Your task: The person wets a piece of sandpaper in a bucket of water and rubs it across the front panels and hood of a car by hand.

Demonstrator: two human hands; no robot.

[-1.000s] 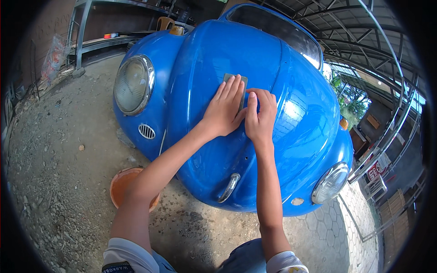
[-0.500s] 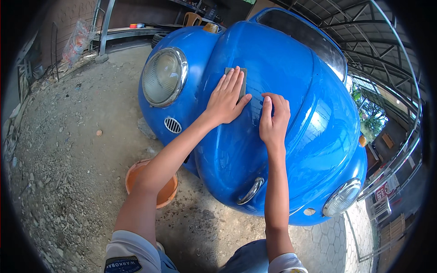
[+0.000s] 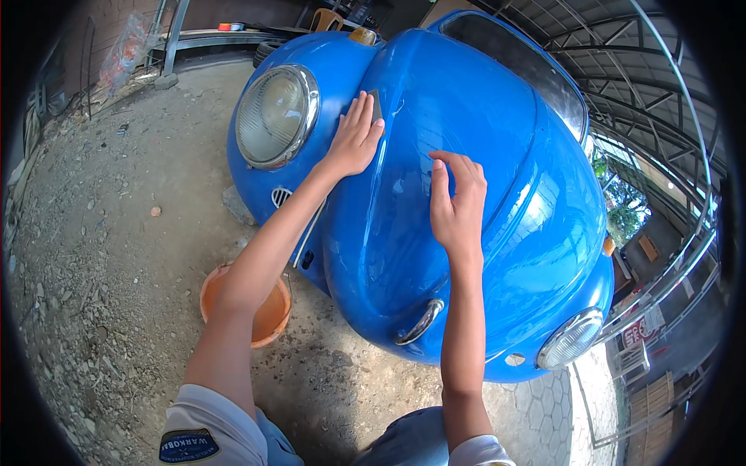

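A small grey sanding sheet (image 3: 376, 106) is pressed flat under the fingers of the left hand (image 3: 353, 144), at the left edge of the blue car hood (image 3: 466, 155), beside the round glass headlamp (image 3: 276, 116). The right hand (image 3: 458, 206) is laid on the hood's middle, fingers loosely curled and grasping nothing. The rounded, glossy painted metal looks wet and streaked around both hands, so the rubbing down is judged to be under way; how much of the hood is left cannot be told. A curved chrome handle (image 3: 420, 321) sits at the hood's lower end, and an orange plastic bucket (image 3: 264, 314) stands on rough gravel ground (image 3: 109, 256) below the hood.
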